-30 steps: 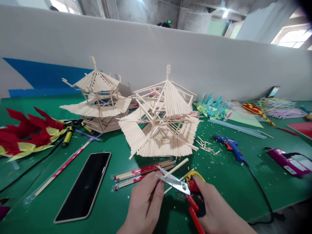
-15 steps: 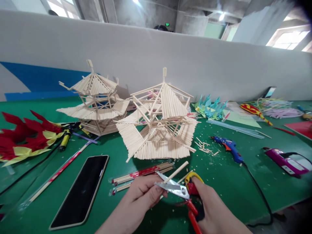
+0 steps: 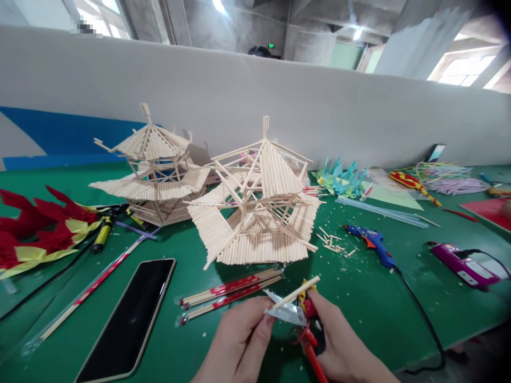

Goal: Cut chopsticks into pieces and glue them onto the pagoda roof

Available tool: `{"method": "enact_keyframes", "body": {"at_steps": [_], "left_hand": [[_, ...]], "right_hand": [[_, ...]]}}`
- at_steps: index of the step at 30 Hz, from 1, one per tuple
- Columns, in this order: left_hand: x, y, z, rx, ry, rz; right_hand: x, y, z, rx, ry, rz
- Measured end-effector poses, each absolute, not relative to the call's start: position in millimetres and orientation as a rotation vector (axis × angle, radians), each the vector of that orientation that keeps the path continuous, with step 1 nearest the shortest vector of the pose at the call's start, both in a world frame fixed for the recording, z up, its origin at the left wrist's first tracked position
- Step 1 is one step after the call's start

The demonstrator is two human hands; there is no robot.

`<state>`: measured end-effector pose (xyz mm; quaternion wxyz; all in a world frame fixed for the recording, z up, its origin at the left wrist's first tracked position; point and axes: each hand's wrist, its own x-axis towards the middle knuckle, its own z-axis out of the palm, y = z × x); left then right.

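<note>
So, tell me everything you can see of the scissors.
The scissors have silvery, metal-looking blades and red, yellow and dark handle parts. The right grip holds them slanted above the green table, blades parted and pointing toward the left grip. A pale stick crosses the blades; whether the left grip touches them is unclear.

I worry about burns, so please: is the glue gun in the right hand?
No, the right hand holds scissors, while the glue gun lies on the table.
</note>
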<state>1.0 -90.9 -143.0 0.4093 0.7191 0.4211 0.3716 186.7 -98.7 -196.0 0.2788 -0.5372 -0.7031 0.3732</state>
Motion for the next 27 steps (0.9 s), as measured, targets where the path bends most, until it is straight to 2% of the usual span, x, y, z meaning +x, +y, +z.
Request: {"method": "enact_keyframes", "body": {"at_steps": [7,15,27], "left_hand": [[-2.4,-92.9,-161.9,1.96,1.12,0.884],[3.2,-95.1,-154.3,1.932,1.145,0.938],[5.1,-92.3,-150.5,1.921,1.126,0.999]], "right_hand": [[188.8,-102.3,-214.3,-1.364,-1.869,1.005],[192.4,-106.7,-236.8,-1.385,-1.904,0.602],[190.2,-108.0,-225.6,-1.556,-1.969,0.507]]}}
